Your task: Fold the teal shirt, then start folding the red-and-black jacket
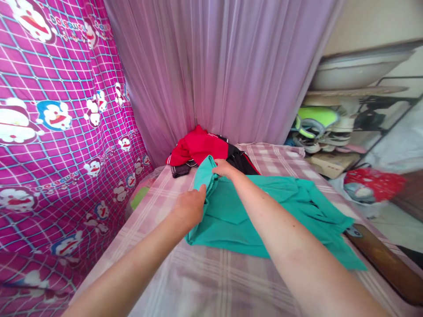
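Note:
A teal shirt (228, 207) lies spread across the plaid bedsheet, its far left end partly lifted. My left hand (191, 207) is closed on the near part of that left edge, thumb on top. Farther away, my right hand (223, 168) pinches the raised fold of the same edge. My right forearm crosses over the shirt and hides part of its middle. Creases and an overlapping layer show on the cloth, and its right end spreads toward a phone (380, 259).
Behind the shirt sits a heap of red and black clothes (205, 147) against a purple curtain (214, 66). A pink cartoon-print cloth (66, 154) hangs at left. On the right stand a shoe rack (370, 132) and a bag with red cloth (373, 185). The plaid bedsheet (205, 281) covers the surface.

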Demonstrator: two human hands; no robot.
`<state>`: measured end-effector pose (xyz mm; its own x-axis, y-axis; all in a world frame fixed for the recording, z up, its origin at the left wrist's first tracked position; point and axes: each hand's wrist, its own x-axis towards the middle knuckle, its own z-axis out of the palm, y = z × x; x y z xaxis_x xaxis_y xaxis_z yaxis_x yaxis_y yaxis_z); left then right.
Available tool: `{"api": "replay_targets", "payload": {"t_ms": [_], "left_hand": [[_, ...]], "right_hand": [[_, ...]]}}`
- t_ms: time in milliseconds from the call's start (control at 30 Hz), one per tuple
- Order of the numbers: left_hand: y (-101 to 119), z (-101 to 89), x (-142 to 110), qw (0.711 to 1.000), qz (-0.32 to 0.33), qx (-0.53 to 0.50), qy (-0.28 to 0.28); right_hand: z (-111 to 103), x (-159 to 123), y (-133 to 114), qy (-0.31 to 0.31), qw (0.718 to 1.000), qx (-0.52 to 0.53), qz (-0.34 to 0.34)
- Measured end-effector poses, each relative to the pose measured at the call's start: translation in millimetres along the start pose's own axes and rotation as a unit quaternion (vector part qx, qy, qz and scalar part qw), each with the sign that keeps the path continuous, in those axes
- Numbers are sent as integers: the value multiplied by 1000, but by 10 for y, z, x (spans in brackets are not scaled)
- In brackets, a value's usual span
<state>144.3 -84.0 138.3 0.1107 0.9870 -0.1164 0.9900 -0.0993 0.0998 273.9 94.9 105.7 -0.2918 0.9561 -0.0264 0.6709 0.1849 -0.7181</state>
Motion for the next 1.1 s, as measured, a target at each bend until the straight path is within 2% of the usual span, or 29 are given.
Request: {"api": "replay_targets", "payload": {"t_ms": [100, 267, 400, 567, 667, 767, 833, 867, 967, 1033, 1100], "left_hand": [[368, 73, 78, 999, 8, -11, -32], [891, 246, 179, 993, 20, 38, -108], [1130, 342, 205, 991, 30, 48, -122], [1280, 375, 198, 988, 57, 35, -140], [1305, 449, 220, 987, 72, -3, -145], [1217, 538, 268, 979, 101, -81, -155], [1078, 576, 318, 971, 137, -146, -133], [992, 593, 348, 968, 159, -166, -99], [735, 686, 447, 971, 207, -120, 28], [629, 812, 505, 974, 217, -54, 40], [602, 974, 547, 978, 207, -15, 13]], "right_hand": [[-80, -115, 252, 6, 997, 72, 20], [-149, -273, 648, 26, 985, 159, 59], [-212, -361, 944, 47, 976, 196, 84], [-287, -471, 1306, 69, 969, 213, 104], [-276, -513, 1481, 81, 970, 197, 117], [-232, -520, 1592, 86, 974, 170, 121], [-206, -511, 1634, 87, 978, 151, 117], [-198, -505, 1646, 86, 979, 140, 116], [-201, -496, 1633, 86, 984, 98, 121], [-220, -509, 1558, 94, 985, 66, 131], [-236, -535, 1420, 126, 984, 14, 127]]}}
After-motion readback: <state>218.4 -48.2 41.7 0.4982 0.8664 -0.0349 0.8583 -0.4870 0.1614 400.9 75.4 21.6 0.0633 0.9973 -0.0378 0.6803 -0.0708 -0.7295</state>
